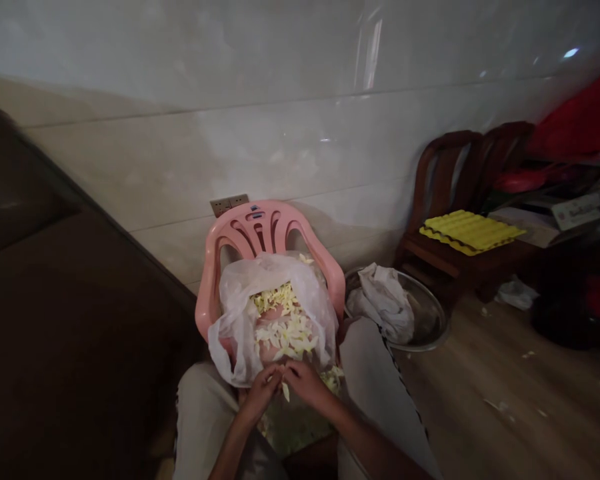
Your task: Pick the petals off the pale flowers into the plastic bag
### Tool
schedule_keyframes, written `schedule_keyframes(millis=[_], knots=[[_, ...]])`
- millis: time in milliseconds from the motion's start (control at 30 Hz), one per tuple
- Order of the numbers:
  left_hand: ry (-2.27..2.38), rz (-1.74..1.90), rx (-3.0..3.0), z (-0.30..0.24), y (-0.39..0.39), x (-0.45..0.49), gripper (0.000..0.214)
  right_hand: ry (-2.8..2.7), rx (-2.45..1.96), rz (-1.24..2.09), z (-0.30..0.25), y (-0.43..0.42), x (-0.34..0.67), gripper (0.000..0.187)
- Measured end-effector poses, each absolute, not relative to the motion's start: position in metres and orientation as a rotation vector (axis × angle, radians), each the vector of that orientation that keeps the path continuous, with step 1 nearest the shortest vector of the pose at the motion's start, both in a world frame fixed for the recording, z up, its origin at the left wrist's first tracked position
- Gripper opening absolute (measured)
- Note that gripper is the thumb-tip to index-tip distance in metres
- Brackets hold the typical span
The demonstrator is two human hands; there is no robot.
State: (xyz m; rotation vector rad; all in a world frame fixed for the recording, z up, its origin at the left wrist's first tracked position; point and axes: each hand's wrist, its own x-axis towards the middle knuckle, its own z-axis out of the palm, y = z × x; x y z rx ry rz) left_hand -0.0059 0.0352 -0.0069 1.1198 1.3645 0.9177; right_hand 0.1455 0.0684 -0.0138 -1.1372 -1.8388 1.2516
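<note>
Dim indoor light, glare on wall tiles (260, 113), shadowed hands (303, 383), bowed wide-angle edges

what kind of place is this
Probably a plain room in a home, used as a storage corner: glazed wall tiles with a wall socket, a pink plastic chair, and dark wooden chairs on a wood-look floor.

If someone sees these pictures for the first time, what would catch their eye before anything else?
The pink plastic chair against the tiled wall stands out first, with a clear plastic bag of pale yellow pieces on its seat. Just below the bag, the left hand and right hand pinch a pale yellow piece between them. To the right, a bright yellow tray lies on a dark wooden chair.
</note>
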Motion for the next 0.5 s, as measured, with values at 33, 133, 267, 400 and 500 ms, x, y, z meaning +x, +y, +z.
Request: schedule_keyframes(millis=[33,133,267,400,500], knots=[[1.356,0.907,1.122,-0.0072,0.0350,-0.0061,0.061,-1.811,-1.142,1.294,-0.0138,0.0696,0.1448,0.032],[1.358,0.899,1.131,-0.0081,0.0337,-0.0063,0.060,-1.714,-1.152,1.434,-0.0121,0.0720,0.1443,0.033],[1.362,0.930,1.147,-0.0098,0.0314,-0.0055,0.058,-1.484,-1.233,1.764,-0.0107,0.0703,0.1459,0.032],[1.373,0.947,1.185,-0.0122,0.0304,-0.0049,0.055,-1.375,-1.258,1.880,-0.0148,0.0676,0.1458,0.031],[1.438,0.949,1.200,-0.0146,0.0313,-0.0048,0.050,-1.564,-1.211,1.661,-0.0184,0.0694,0.1444,0.036]])
